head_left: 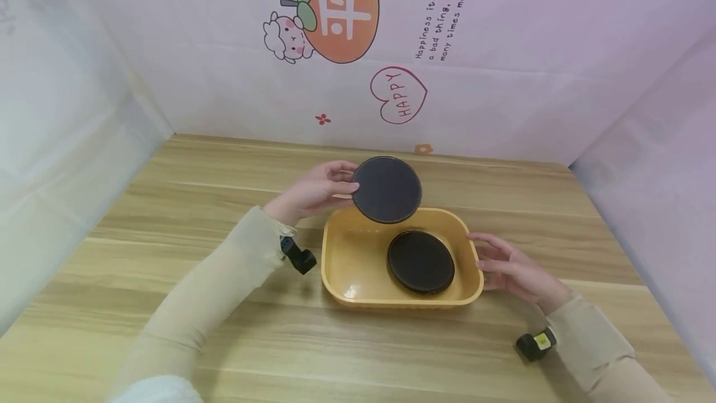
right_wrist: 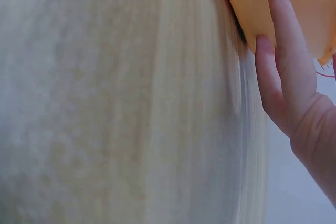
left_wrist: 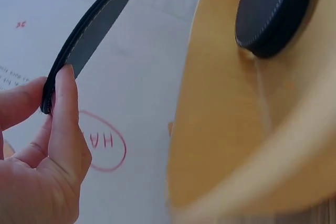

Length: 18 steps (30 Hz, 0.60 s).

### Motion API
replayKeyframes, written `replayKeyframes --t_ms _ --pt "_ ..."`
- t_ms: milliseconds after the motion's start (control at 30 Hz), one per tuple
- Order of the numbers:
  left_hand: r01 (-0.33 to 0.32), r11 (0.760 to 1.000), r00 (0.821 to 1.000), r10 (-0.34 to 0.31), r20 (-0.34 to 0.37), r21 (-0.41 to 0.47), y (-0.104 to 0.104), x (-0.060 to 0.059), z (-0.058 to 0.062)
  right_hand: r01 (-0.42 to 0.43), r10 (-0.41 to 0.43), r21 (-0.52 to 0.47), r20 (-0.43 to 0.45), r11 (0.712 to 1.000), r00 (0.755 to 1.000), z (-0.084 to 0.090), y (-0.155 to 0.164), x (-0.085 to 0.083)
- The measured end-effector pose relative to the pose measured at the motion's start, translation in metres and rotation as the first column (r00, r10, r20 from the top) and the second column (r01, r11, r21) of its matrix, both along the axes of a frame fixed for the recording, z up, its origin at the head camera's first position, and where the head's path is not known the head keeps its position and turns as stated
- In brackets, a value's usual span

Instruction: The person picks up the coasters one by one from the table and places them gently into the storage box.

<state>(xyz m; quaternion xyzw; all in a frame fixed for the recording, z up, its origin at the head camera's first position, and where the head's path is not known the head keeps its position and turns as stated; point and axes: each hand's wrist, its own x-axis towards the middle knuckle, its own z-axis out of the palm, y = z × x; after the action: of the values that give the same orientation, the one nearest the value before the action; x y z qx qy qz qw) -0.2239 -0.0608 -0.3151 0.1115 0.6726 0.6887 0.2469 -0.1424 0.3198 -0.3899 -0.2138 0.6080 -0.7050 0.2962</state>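
My left hand (head_left: 316, 191) pinches the left edge of a round dark coaster (head_left: 387, 189) and holds it in the air over the back rim of a yellow tray (head_left: 347, 266). In the left wrist view the same coaster (left_wrist: 89, 35) shows edge-on between my thumb and fingers (left_wrist: 65, 124). A second dark round coaster (head_left: 421, 261) lies flat inside the tray, also seen as a dark disc (left_wrist: 270, 11). My right hand (head_left: 506, 266) rests with straight fingers (right_wrist: 278, 51) against the tray's right outer wall (right_wrist: 299, 3).
The tray sits mid-table on a light wooden tabletop (head_left: 168, 204). Pale cloth walls with cartoon prints (head_left: 341, 11) close in the back and both sides. Small black wrist cameras (head_left: 299, 258) hang under each sleeve.
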Motion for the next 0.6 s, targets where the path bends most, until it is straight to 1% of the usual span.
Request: replayKeyframes --t_ms 167,300,433,600 --pt "0.028 1.0 0.999 -0.029 -0.024 -0.01 0.03 0.002 0.0 0.001 -0.001 -0.006 0.009 1.0 1.0 0.001 0.001 -0.001" --pt "0.071 0.996 0.997 -0.072 -0.023 -0.05 0.048 0.004 -0.005 0.009 -0.009 0.009 0.008 1.0 1.0 0.002 0.001 -0.001" --pt "0.12 0.986 0.993 -0.12 -0.001 -0.115 0.06 0.007 -0.014 0.019 -0.019 0.032 0.013 0.999 1.0 0.002 0.002 0.0" --pt "0.185 0.966 0.983 -0.182 0.034 -0.182 0.069 0.013 -0.024 0.017 -0.018 0.028 0.016 0.999 1.0 0.002 0.002 0.001"
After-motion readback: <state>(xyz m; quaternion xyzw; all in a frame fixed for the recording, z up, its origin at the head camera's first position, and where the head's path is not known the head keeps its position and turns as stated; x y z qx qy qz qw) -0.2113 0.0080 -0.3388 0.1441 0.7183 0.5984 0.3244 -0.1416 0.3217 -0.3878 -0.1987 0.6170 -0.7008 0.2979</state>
